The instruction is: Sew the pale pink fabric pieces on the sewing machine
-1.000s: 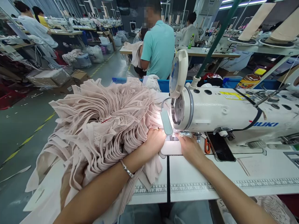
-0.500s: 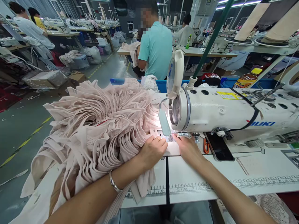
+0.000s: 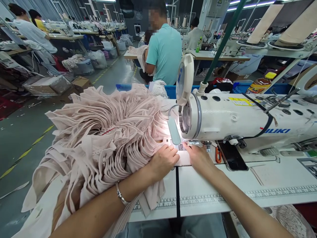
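Pale pink fabric [image 3: 114, 132] lies in a big ruffled heap left of a white sewing machine [image 3: 218, 115]. My left hand [image 3: 165, 161], a ring on one finger, is closed on a flat piece of pink fabric [image 3: 184, 158] in front of the needle area. On the right side of that piece, my right hand [image 3: 200, 158] presses down with its fingers reaching under the machine head, fingertips partly hidden. A lit area surrounds the needle, beside a pale green plate [image 3: 174, 131].
A phone [image 3: 234, 157] and orange clip [image 3: 218, 154] lie right of my right hand. A ruler strip [image 3: 213, 199] runs along the table front. Behind stand thread cones [image 3: 264, 23], a bottle [image 3: 260, 84] and a person in turquoise [image 3: 167, 53].
My left hand has shifted slightly right and down, towards my right hand. The right hand looks almost unmoved, and the view has shifted very slightly.
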The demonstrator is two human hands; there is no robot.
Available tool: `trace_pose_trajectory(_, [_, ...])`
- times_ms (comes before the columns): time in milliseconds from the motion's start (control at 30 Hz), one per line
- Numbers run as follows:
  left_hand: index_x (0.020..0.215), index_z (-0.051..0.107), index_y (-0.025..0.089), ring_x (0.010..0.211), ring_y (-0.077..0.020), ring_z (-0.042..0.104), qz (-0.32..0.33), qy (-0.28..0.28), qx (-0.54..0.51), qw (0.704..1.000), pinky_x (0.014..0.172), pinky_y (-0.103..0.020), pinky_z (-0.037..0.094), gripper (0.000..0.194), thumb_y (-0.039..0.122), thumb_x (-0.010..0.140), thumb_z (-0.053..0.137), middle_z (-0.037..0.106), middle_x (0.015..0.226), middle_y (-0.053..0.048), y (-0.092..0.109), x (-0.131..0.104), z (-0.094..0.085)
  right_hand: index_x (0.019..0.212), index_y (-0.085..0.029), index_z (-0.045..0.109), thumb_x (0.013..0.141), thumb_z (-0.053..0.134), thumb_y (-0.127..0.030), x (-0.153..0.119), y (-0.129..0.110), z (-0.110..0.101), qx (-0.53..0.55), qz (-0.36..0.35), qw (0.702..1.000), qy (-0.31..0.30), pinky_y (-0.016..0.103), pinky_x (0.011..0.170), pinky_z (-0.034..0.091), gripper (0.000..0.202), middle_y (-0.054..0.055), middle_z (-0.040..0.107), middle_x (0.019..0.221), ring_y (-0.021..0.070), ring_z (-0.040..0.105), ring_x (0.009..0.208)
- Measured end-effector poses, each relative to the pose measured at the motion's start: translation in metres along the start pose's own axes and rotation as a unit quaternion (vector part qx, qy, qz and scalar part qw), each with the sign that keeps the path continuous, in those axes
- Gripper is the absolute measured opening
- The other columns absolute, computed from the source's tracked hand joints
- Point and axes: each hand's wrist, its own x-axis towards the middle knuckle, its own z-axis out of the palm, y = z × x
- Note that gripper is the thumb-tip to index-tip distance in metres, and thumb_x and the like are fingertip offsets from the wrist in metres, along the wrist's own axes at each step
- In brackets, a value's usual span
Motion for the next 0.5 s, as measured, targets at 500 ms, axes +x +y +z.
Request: trace_pose_trajectory(500, [0.088, 0.058, 0.018, 0.075, -0.0171, 0.054, -0.016, -0.043, -0.048, 0.998, 0.066, -0.029, 0.036, 0.018, 0.005, 0.093, 0.048, 0.060, 0.081, -0.002, -0.003, -0.005, -0.014, 0.138, -0.021, 0.053, 0.086, 0.029, -0.006, 0.004, 0.006, 0.006, 0.051, 0.032, 0.998, 0.000, 0.038, 0.088, 0.037, 0.059, 0.009, 0.064, 0.088, 0.0242, 0.059, 0.090])
